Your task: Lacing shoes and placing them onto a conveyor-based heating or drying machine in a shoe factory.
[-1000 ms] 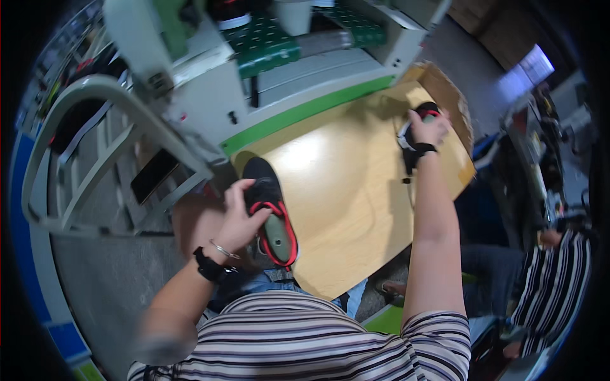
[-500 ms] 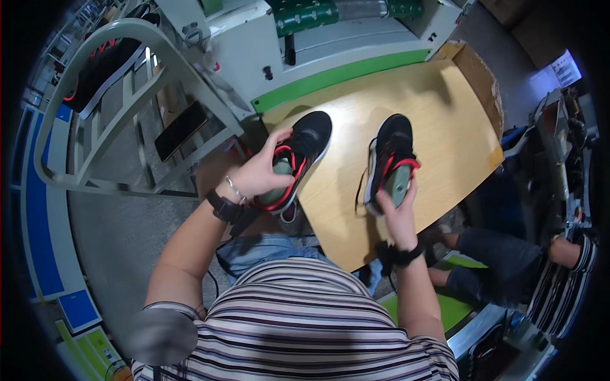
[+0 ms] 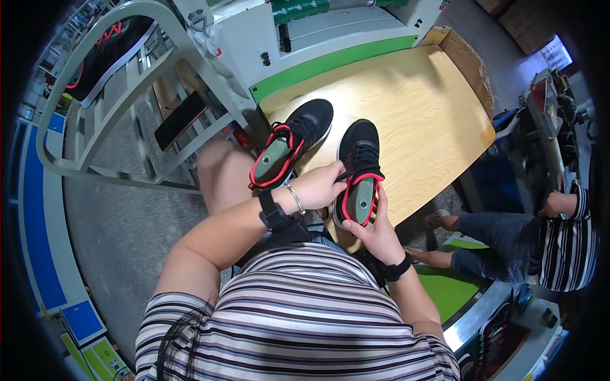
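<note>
Two black sneakers with red collar trim lie toes away on a wooden tabletop [image 3: 413,108], each with a green shoe last inside. My right hand [image 3: 377,238] grips the heel of the right sneaker [image 3: 359,147], thumb on one side and fingers on the other. The green last [image 3: 361,197] shows in its opening. At that sneaker's left side, my left hand [image 3: 319,186] is closed in a pinch on what looks like its black shoelace [image 3: 343,176]. Untouched, the left sneaker [image 3: 310,124] sits at the table's left edge, its last [image 3: 272,155] visible.
A white and green machine [image 3: 337,47] with a green roller borders the table's far side. To the left stands a grey metal rack [image 3: 143,89] holding another dark shoe [image 3: 108,57] and a phone-like black slab [image 3: 181,120]. A cardboard piece [image 3: 467,66] edges the right; another person [image 3: 502,244] is beyond.
My left hand has left the left sneaker and crossed to the right one. The right sneaker has shifted left and turned, with my right hand still at its heel.
</note>
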`<state>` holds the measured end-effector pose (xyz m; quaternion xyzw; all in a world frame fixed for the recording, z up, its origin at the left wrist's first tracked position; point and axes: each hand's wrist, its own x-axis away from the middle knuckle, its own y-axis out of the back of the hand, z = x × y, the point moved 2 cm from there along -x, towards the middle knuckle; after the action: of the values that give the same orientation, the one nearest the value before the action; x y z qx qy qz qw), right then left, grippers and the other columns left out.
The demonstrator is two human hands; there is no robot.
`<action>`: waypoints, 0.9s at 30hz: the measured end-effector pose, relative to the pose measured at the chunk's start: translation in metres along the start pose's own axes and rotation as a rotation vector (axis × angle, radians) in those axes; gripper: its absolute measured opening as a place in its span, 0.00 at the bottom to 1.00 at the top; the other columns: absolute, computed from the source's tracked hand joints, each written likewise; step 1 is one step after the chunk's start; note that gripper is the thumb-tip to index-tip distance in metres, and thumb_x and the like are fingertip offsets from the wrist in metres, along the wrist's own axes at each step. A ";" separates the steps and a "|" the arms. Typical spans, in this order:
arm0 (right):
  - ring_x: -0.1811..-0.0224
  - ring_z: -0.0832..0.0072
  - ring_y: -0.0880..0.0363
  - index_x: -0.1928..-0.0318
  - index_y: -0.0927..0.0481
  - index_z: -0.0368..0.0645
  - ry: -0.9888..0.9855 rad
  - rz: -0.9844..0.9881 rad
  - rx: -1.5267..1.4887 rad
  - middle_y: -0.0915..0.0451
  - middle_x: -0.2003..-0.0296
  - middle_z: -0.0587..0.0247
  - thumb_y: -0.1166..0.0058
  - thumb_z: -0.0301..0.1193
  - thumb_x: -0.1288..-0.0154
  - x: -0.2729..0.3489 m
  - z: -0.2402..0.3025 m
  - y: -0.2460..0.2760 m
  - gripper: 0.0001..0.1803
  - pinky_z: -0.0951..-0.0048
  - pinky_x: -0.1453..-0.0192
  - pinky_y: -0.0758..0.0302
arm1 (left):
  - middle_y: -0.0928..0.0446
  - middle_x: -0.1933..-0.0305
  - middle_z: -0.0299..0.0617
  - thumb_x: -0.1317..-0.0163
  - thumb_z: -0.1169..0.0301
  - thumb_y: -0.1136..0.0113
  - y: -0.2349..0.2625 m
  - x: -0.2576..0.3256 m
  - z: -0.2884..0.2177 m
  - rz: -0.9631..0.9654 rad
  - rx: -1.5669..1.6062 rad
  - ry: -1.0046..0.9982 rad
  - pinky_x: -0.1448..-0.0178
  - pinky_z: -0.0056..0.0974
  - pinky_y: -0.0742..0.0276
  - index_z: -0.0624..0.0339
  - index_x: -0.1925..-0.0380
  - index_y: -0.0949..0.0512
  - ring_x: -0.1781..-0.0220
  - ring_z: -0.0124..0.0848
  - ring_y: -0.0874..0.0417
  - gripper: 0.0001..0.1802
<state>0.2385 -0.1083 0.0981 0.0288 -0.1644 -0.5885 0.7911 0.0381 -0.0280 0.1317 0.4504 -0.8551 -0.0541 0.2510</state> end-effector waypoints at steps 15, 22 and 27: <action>0.64 0.71 0.17 0.48 0.25 0.38 -0.060 0.125 -1.067 0.18 0.67 0.60 0.58 0.35 0.18 -0.016 0.050 0.036 0.13 0.70 0.58 0.19 | 0.16 0.56 0.40 0.20 0.61 0.54 -0.026 0.039 -0.033 0.627 0.326 -0.034 0.45 0.32 0.22 0.65 0.46 0.23 0.53 0.28 0.17 0.18; 0.60 0.49 0.16 0.59 0.21 0.33 0.279 0.051 0.549 0.19 0.61 0.45 0.50 0.26 0.33 0.021 0.103 0.004 0.09 0.52 0.57 0.19 | 0.16 0.60 0.40 0.24 0.64 0.45 0.011 -0.015 -0.018 0.433 0.726 0.224 0.52 0.38 0.18 0.63 0.54 0.21 0.60 0.32 0.15 0.12; 0.58 0.50 0.17 0.64 0.19 0.37 0.364 -0.087 0.629 0.21 0.62 0.48 0.45 0.25 0.39 -0.002 0.086 0.047 0.05 0.55 0.55 0.20 | 0.16 0.65 0.42 0.33 0.77 0.38 0.031 -0.039 -0.042 0.394 -0.172 -0.067 0.71 0.39 0.21 0.66 0.63 0.21 0.75 0.33 0.18 0.03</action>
<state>0.2560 -0.0790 0.1903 0.3821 -0.1925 -0.5273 0.7341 0.0538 0.0268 0.1633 0.2495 -0.9268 -0.0916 0.2654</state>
